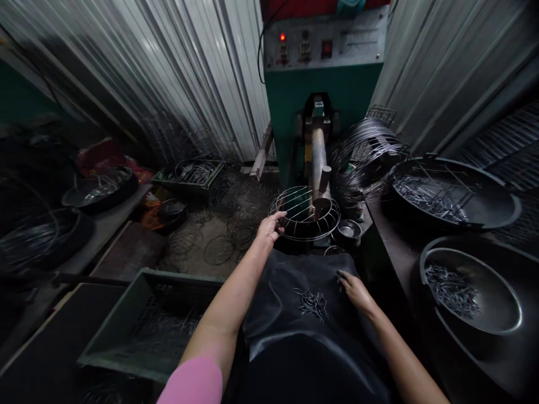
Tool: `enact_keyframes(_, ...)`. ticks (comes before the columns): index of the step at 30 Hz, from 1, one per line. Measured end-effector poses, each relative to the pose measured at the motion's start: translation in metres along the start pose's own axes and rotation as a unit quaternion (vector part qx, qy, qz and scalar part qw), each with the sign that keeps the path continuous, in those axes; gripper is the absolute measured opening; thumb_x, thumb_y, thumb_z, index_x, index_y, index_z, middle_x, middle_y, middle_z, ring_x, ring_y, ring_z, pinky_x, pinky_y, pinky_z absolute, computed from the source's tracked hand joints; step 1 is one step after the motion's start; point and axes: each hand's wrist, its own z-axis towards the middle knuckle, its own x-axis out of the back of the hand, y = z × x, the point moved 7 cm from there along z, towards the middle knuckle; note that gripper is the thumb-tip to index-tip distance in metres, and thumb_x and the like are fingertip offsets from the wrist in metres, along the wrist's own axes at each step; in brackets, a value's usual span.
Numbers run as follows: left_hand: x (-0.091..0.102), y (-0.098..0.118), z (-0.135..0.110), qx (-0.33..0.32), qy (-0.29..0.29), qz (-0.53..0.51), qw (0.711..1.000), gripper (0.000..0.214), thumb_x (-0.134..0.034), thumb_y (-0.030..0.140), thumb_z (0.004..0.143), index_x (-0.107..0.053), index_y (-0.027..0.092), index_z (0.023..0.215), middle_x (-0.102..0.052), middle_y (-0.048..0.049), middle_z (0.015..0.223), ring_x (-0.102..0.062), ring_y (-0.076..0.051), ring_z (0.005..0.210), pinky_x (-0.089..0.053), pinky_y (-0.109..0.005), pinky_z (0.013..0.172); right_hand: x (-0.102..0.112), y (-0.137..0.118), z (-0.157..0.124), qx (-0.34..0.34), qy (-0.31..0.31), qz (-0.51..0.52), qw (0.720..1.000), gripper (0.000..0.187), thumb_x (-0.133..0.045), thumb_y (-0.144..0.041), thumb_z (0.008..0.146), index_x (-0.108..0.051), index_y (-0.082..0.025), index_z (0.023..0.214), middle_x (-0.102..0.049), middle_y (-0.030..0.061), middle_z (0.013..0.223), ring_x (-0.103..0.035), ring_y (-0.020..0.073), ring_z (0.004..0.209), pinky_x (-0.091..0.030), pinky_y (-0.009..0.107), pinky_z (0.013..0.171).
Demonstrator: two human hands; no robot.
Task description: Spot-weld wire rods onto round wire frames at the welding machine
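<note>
My left hand (270,227) reaches forward and grips the near left rim of a round wire basket frame (305,214). That frame sits on the metal arm (319,160) of a green machine (323,84). My right hand (354,289) rests on a black apron (303,314) across my lap, fingers bent down and pressed together on the cloth, nothing visible in them. A small heap of short wire pieces (312,301) lies on the apron just left of that hand.
Two dark round pans (497,191) (501,320) with wire pieces sit on the bench at right. Coiled wire rings (366,148) hang beside the machine. A green plastic crate (126,331) stands at lower left. Wire hoops litter the floor (219,241); corrugated metal walls behind.
</note>
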Motion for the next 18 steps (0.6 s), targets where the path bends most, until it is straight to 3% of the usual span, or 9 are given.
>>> enact_keyframes(3,-0.005,0.002,-0.007,-0.035,-0.016,0.004,0.999,0.037,-0.074,0.011,0.041,-0.042,0.017,0.059,-0.038,0.0086,0.048,-0.032,-0.002,0.039,-0.021,-0.016,0.035,0.002,-0.033,-0.003,-0.010,-0.008,0.159,0.987,0.040,-0.056,-0.040,0.074,-0.058,-0.015,0.104,-0.064,0.0022,0.067,-0.055,0.0129,0.048,-0.043,0.026,0.046)
enact_keyframes(6,-0.008,0.003,-0.016,-0.069,-0.024,0.007,0.997,0.037,-0.074,0.013,0.040,-0.045,0.017,0.064,-0.043,0.0081,0.050,-0.033,-0.003,0.040,-0.021,-0.016,0.036,0.008,-0.078,0.004,0.039,0.029,0.244,0.968,0.038,-0.058,-0.045,0.076,-0.060,-0.016,0.100,-0.063,0.0018,0.072,-0.052,0.0091,0.049,-0.039,0.022,0.045)
enact_keyframes(9,-0.008,0.005,-0.022,-0.086,-0.025,0.006,0.996,0.038,-0.073,0.014,0.039,-0.047,0.017,0.066,-0.045,0.0077,0.053,-0.034,-0.003,0.041,-0.020,-0.017,0.036,0.003,-0.109,0.012,0.074,0.025,0.242,0.967,0.037,-0.060,-0.045,0.074,-0.063,-0.016,0.097,-0.061,0.0010,0.071,-0.053,0.0090,0.053,-0.042,0.022,0.051)
enact_keyframes(11,-0.007,0.006,-0.025,-0.094,-0.025,0.003,0.995,0.038,-0.073,0.014,0.039,-0.048,0.017,0.068,-0.046,0.0071,0.054,-0.037,-0.004,0.043,-0.020,-0.016,0.037,-0.002,-0.119,0.013,0.086,0.027,0.245,0.965,0.038,-0.062,-0.044,0.073,-0.063,-0.016,0.099,-0.062,0.0010,0.072,-0.054,0.0098,0.056,-0.044,0.024,0.054)
enact_keyframes(15,-0.008,0.006,-0.029,-0.112,-0.022,0.002,0.993,0.039,-0.072,0.015,0.041,-0.049,0.017,0.072,-0.049,0.0055,0.059,-0.043,-0.005,0.047,-0.021,-0.016,0.038,-0.006,-0.135,0.011,0.135,0.092,0.273,0.948,0.032,-0.057,-0.044,0.078,-0.059,-0.018,0.097,-0.065,0.0035,0.082,-0.058,0.0116,0.060,-0.047,0.026,0.058)
enact_keyframes(18,-0.010,0.003,-0.032,-0.119,-0.006,0.001,0.993,0.044,-0.073,0.016,0.041,-0.050,0.017,0.079,-0.049,0.0051,0.062,-0.045,-0.006,0.049,-0.023,-0.016,0.038,-0.017,-0.148,0.014,0.171,0.098,0.225,0.954,0.029,-0.054,-0.044,0.079,-0.058,-0.018,0.092,-0.066,0.0041,0.081,-0.058,0.0118,0.057,-0.047,0.027,0.058)
